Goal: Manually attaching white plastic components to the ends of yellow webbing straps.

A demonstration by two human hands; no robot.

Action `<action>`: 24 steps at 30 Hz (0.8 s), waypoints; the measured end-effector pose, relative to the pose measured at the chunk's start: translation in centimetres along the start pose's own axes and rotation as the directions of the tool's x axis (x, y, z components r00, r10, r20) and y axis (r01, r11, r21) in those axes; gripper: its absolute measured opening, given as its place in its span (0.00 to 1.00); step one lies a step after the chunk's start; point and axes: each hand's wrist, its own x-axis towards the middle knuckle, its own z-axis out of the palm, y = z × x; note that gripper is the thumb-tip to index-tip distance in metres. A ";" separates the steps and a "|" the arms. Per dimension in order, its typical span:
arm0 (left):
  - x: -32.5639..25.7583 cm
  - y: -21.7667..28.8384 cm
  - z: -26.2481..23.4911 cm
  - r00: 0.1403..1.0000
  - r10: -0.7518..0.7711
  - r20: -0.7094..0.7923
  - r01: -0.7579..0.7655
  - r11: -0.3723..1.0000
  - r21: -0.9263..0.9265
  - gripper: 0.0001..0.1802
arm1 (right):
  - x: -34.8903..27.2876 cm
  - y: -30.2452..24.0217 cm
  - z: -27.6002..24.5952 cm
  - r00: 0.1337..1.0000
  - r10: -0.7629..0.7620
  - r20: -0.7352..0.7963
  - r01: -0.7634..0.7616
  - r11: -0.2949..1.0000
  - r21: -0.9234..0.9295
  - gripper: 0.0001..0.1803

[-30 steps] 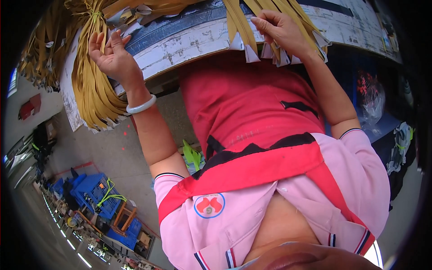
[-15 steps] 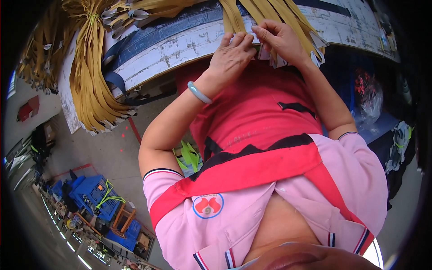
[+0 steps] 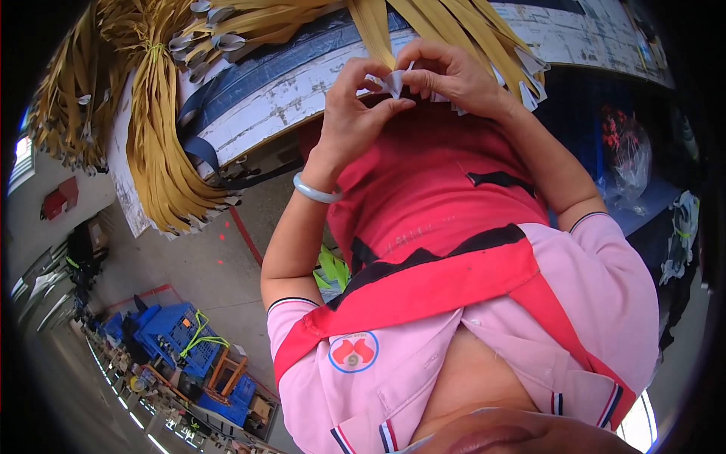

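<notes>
At the table's near edge, my two hands meet at the end of a mustard strip [image 3: 372, 34], which looks like zipper tape. Its pale whitish end tab [image 3: 395, 83] is folded into a point between my fingers. My left hand [image 3: 355, 113], a pale bangle [image 3: 316, 191] on its wrist, is closed with thumb and fingertips on this tab. My right hand [image 3: 457, 78] pinches at the tab's right side, fingers curled. Beside and partly behind my right hand lies a fan of more mustard strips [image 3: 480, 34], their white ends hanging over the edge.
A tied bundle of mustard strips [image 3: 155, 136] drapes over the table's left end, with more strips [image 3: 257, 30] farther back. A dark blue strap [image 3: 200, 147] loops off the worn white table [image 3: 265, 113]. Blue crates [image 3: 178, 333] stand on the floor at left; a clear plastic bag [image 3: 631, 166] hangs right.
My left hand has turned from lying palm-down on the strip to pinching its end tab, its elbow drawn in. My right hand has shifted slightly left, and the tab now shows between both hands.
</notes>
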 end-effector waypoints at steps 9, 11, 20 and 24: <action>1.2 -0.2 -2.8 0.939 -0.179 0.292 0.261 0.926 -0.272 0.17 | 1.2 -0.5 0.3 0.995 -0.036 0.089 0.036 0.999 0.000 0.09; 1.6 -1.0 -3.6 0.909 -0.205 0.364 0.354 0.841 -0.410 0.09 | 1.5 -0.7 0.4 0.994 -0.047 0.103 0.048 0.999 -0.003 0.08; 0.8 -1.2 -2.8 0.975 -0.158 0.155 0.218 0.814 -0.539 0.03 | 2.7 -0.9 0.6 0.991 0.020 0.130 -0.026 0.999 0.047 0.08; 0.7 -1.7 -2.9 0.975 -0.161 0.154 0.219 0.813 -0.540 0.04 | 3.2 -1.1 0.3 0.976 0.086 0.200 -0.085 0.996 -0.013 0.08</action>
